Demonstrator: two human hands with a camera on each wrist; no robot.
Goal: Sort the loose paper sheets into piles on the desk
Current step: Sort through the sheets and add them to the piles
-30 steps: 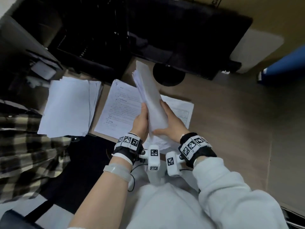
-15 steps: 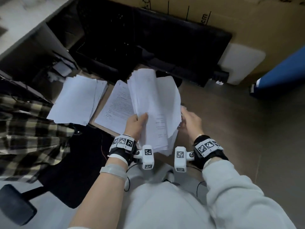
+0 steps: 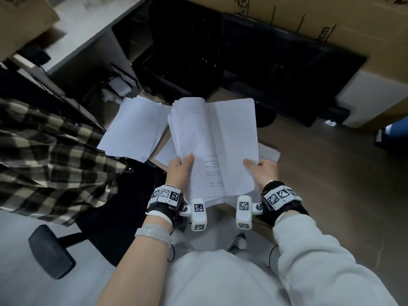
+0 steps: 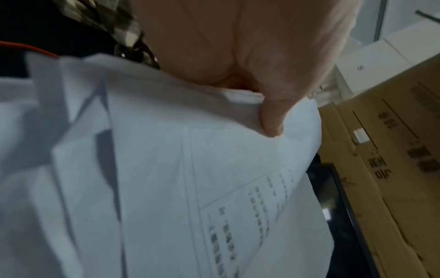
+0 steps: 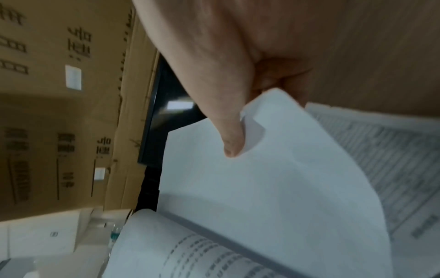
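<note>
I hold a thick stack of white printed sheets up above the desk edge. My left hand grips the stack's left lower edge, thumb on top. My right hand pinches the lower right corner of the top sheet, which is peeled away to the right; its thumb presses on that sheet. A pile of blank-looking sheets lies on the desk at left. Printed sheets lie under the held stack, mostly hidden.
The wooden desk stretches to the right. A dark monitor stands behind the papers, with cardboard boxes beyond it. A plaid garment hangs over a chair at left. A blue object sits at far right.
The stack was held edge-on between both hands; now it faces me, and my right hand has peeled the top sheet off to the right. The view has tilted upward.
</note>
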